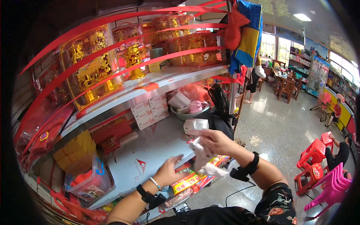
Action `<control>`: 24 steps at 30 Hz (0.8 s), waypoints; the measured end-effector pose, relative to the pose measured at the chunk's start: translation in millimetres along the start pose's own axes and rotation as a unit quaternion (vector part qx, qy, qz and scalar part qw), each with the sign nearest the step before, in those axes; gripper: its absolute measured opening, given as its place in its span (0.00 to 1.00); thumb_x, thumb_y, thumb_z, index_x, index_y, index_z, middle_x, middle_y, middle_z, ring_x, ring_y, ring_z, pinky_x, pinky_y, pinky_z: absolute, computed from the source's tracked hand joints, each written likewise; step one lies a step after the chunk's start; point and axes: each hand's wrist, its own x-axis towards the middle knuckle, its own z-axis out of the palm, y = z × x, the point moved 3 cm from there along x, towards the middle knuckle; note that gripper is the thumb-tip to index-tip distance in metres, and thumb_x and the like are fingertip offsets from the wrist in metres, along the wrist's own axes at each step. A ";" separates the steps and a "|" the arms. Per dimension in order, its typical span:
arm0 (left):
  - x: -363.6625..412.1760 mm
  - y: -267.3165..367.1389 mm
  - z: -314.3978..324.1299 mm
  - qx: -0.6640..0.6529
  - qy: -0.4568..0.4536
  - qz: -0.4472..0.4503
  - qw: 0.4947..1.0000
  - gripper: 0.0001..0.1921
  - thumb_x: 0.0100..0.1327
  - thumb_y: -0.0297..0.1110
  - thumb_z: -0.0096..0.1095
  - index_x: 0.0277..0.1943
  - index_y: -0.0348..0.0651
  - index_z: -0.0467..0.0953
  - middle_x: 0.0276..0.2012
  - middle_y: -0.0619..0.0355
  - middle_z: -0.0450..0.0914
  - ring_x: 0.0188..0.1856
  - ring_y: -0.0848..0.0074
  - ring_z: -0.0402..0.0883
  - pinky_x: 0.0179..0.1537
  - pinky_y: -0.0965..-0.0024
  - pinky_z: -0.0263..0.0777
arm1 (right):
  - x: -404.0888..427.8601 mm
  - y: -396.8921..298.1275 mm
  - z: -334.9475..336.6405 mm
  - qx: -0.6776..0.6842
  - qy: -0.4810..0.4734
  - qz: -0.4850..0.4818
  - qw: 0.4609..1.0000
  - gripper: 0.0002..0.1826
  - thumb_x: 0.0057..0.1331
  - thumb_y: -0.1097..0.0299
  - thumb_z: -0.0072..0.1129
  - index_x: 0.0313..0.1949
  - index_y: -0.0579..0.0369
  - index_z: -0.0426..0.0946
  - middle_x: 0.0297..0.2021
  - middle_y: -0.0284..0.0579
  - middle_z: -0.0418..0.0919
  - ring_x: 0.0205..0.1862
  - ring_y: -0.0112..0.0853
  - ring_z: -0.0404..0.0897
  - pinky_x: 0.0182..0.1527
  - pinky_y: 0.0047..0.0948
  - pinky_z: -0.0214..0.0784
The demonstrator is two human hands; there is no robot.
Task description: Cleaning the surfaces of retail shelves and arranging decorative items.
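My right hand [218, 143] grips a crumpled white cloth [201, 153], which hangs down past the shelf's front edge and is blurred at its lower end. Just behind those fingers sits a small white carton [194, 126]. My left hand [170, 171] holds nothing; its fingers are spread above the front edge of the pale lower shelf [152, 146]. Below it lie colourful printed packs [188, 182] with a yellow price strip. Both wrists wear black bands, and the left one also has a bead bracelet.
Stacked white boxes [150, 111] and a full basin [191, 114] stand at the shelf's back. A clear plastic tub [90, 180] is at left. Red ribbons [140, 63] cross the upper shelf of gold ornaments. Red stools [309, 174], pink chairs [327, 188] and people occupy the right side.
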 end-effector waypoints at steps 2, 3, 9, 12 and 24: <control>2.3 -3.1 12.3 0.057 -0.077 -0.030 0.995 0.21 0.57 0.43 0.67 0.49 0.39 0.78 0.40 0.45 0.82 0.41 0.59 0.83 0.41 0.62 0.75 | 6.3 -4.4 5.0 0.095 -0.029 0.009 0.995 0.10 0.69 0.66 0.52 0.43 0.60 0.73 0.25 0.46 0.76 0.28 0.30 0.78 0.34 0.30 0.71; 3.8 -8.6 13.7 0.047 -0.144 -0.109 0.983 0.18 0.58 0.42 0.67 0.46 0.39 0.79 0.36 0.45 0.83 0.38 0.61 0.84 0.39 0.62 0.74 | 7.2 -5.7 3.5 0.093 -0.011 -0.022 0.995 0.10 0.70 0.66 0.52 0.44 0.59 0.73 0.25 0.46 0.76 0.29 0.31 0.78 0.35 0.31 0.71; 19.8 -13.0 -22.4 0.006 0.057 -0.172 0.983 0.14 0.65 0.38 0.57 0.30 0.35 0.76 0.18 0.47 0.72 0.20 0.67 0.74 0.26 0.63 0.66 | 25.2 48.8 -32.3 -0.137 0.108 -0.160 0.972 0.09 0.73 0.68 0.48 0.45 0.60 0.73 0.27 0.32 0.73 0.26 0.23 0.72 0.31 0.25 0.67; 23.3 -33.7 -10.9 -0.103 0.091 -0.205 0.969 0.14 0.66 0.38 0.56 0.30 0.34 0.76 0.21 0.55 0.76 0.27 0.77 0.76 0.29 0.65 0.66 | 36.2 73.7 -38.6 0.143 0.021 -0.007 0.990 0.10 0.74 0.67 0.46 0.43 0.60 0.73 0.32 0.31 0.73 0.35 0.17 0.70 0.38 0.21 0.67; 80.5 -36.8 104.1 -0.329 -0.008 -0.151 0.932 0.19 0.63 0.32 0.65 0.54 0.36 0.71 0.47 0.58 0.80 0.47 0.73 0.79 0.51 0.69 0.74 | 72.4 65.6 -30.5 0.487 -0.283 -0.012 0.826 0.09 0.75 0.64 0.45 0.47 0.52 0.72 0.38 0.28 0.75 0.40 0.16 0.72 0.43 0.18 0.67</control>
